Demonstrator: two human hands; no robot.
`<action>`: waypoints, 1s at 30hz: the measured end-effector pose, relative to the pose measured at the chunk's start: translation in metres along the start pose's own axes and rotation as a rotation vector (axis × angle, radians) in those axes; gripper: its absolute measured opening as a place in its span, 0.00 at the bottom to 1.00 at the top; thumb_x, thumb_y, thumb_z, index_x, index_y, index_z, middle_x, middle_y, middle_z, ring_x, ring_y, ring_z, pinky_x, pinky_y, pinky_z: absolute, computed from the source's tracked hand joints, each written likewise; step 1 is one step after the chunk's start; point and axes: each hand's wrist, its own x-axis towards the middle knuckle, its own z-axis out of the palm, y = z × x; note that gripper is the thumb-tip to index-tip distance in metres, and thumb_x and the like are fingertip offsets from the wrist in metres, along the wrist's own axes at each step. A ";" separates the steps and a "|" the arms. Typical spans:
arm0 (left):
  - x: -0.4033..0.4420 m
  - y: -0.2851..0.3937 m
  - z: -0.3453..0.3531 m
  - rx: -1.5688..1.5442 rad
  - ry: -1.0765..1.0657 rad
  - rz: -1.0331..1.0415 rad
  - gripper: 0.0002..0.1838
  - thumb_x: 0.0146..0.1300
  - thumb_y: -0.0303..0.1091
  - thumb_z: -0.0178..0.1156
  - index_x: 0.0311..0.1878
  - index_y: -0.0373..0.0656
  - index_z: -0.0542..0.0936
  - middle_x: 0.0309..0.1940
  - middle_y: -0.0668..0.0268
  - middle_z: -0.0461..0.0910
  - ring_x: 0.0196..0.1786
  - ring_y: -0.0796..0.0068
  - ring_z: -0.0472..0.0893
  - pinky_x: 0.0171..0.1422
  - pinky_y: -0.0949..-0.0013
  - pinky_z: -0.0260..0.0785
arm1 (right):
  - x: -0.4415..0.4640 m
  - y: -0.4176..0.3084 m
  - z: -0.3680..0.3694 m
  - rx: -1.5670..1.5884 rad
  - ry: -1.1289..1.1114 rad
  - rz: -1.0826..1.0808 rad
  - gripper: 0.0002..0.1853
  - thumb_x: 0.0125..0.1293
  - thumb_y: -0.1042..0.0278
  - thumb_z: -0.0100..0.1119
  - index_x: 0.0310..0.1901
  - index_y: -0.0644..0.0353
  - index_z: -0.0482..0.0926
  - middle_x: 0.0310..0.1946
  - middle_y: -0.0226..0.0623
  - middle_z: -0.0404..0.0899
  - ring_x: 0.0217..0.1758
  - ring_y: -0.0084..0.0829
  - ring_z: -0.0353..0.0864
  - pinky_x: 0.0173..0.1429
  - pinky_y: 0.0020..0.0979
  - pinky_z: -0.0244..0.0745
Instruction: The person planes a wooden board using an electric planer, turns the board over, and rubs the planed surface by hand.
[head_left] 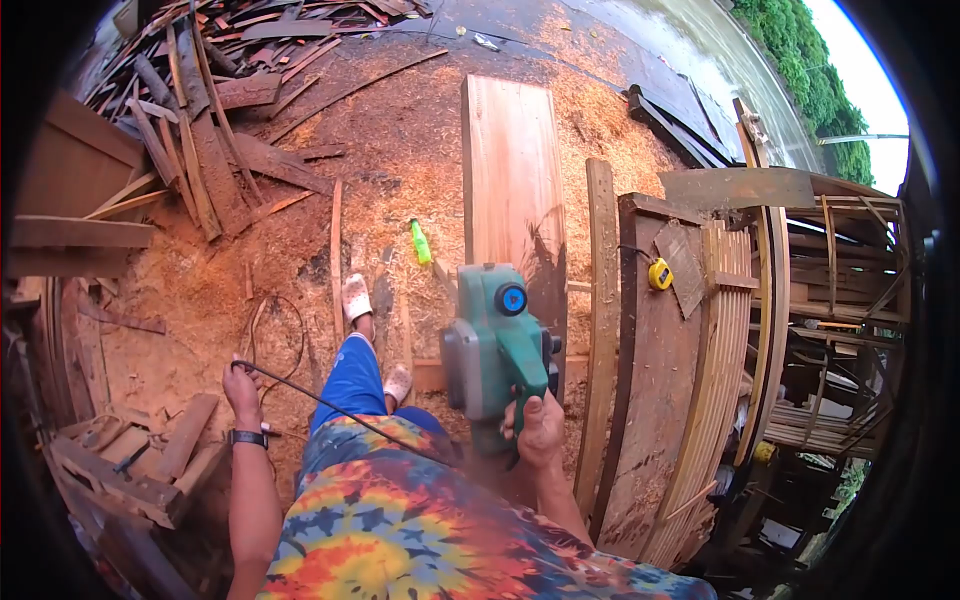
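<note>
A green power planer (pixel 492 345) rests over the near part of a wide, reddish plank (pixel 512 160). My right hand (pixel 540 428) is wrapped round the planer's rear handle. Out to the left, away from the plank, my left hand (pixel 242 388) holds a black power cord (pixel 330 402), which runs across the front of my shirt toward the planer. The underside of the planer is hidden.
A green bottle (pixel 420 242) lies among wood shavings left of the plank. Scrap wood (pixel 215 130) is piled at upper left. On boards (pixel 665 370) at the right sits a yellow tape measure (pixel 660 274). A wooden frame (pixel 130 465) stands at lower left.
</note>
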 end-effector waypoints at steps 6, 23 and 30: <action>-0.008 0.010 0.029 -0.067 -0.192 -0.044 0.13 0.78 0.40 0.46 0.38 0.45 0.74 0.28 0.72 0.72 0.25 0.85 0.68 0.23 0.79 0.59 | 0.066 -0.028 0.015 0.046 0.007 -0.067 0.29 0.75 0.37 0.49 0.49 0.62 0.76 0.18 0.29 0.72 0.18 0.18 0.71 0.22 0.22 0.67; -0.023 0.090 0.071 0.034 -0.154 -0.024 0.23 0.77 0.53 0.49 0.40 0.40 0.76 0.30 0.65 0.78 0.30 0.75 0.79 0.30 0.75 0.72 | 0.435 -0.200 0.096 -0.026 0.045 -0.244 0.32 0.72 0.34 0.52 0.36 0.64 0.77 0.18 0.34 0.73 0.14 0.26 0.72 0.20 0.31 0.70; 0.011 0.080 0.026 -0.049 -0.067 0.062 0.14 0.75 0.42 0.47 0.41 0.43 0.74 0.32 0.66 0.75 0.30 0.77 0.76 0.28 0.76 0.67 | 0.295 -0.133 0.065 -0.028 0.042 -0.173 0.31 0.73 0.37 0.52 0.38 0.66 0.78 0.17 0.35 0.75 0.14 0.25 0.74 0.19 0.30 0.69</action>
